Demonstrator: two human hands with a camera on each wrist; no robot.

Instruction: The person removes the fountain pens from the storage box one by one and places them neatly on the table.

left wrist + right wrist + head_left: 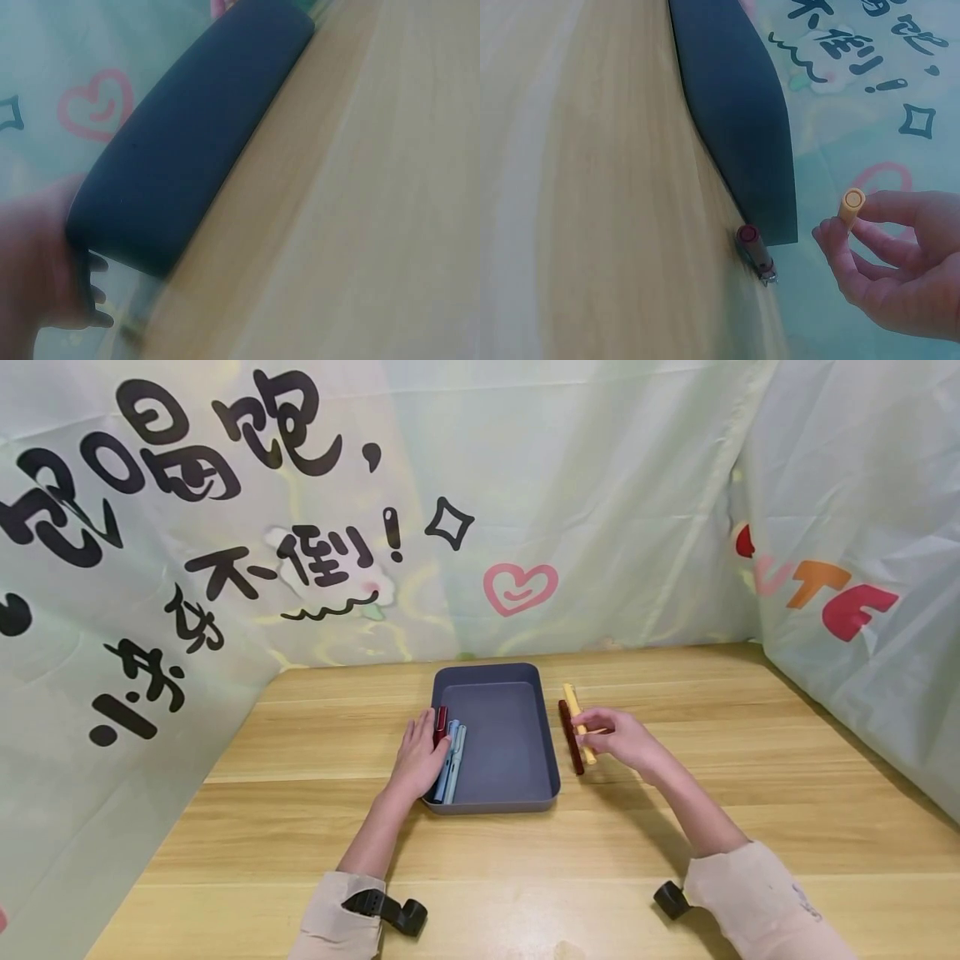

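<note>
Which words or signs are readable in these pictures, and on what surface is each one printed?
"不倒!" in black, on the left backdrop cloth; also seen in the right wrist view.
The other black characters on that cloth are cut off or too stylised to read surely.
A pink heart sign and a black four-pointed star, on the same cloth.
"UTE", partly cut off, on the right cloth.
No text on the tray or pens.

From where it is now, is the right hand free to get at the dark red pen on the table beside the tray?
Probably not yet: the right hand already pinches the yellow pen. The dark red pen lies uncovered right beside it, outside the tray, so nothing else blocks it.
</note>
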